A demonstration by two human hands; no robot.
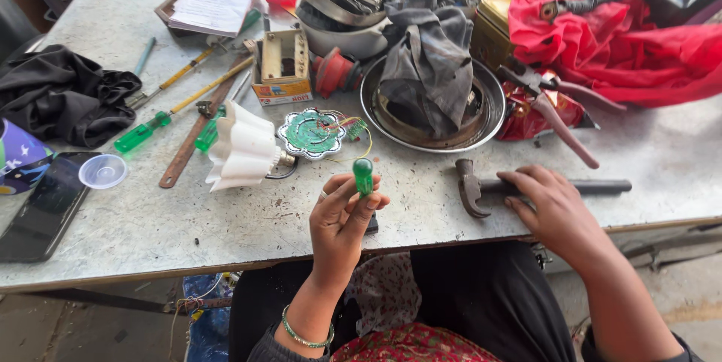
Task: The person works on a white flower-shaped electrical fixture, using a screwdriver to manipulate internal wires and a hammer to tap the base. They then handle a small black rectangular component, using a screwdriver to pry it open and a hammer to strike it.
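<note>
Green-handled screwdriver (363, 175), handle end up, upright above tabletop (150, 219) edge; claw hammer (481, 187) lying flat, head leftward, handle pointing right.

1. Left hand (344, 215): bare, with a thin ring on one finger.
2. Left wrist: a slim green beaded bangle (304, 336); just below it, the edge of a dark grey sleeve.
3. Right hand (555, 208): bare, no ring or bangle visible; the forearm is uncovered down to the picture's edge.
4. Lap: black garment (481, 294), with red patterned cloth (410, 343) and a pale floral cloth between the arms.
</note>
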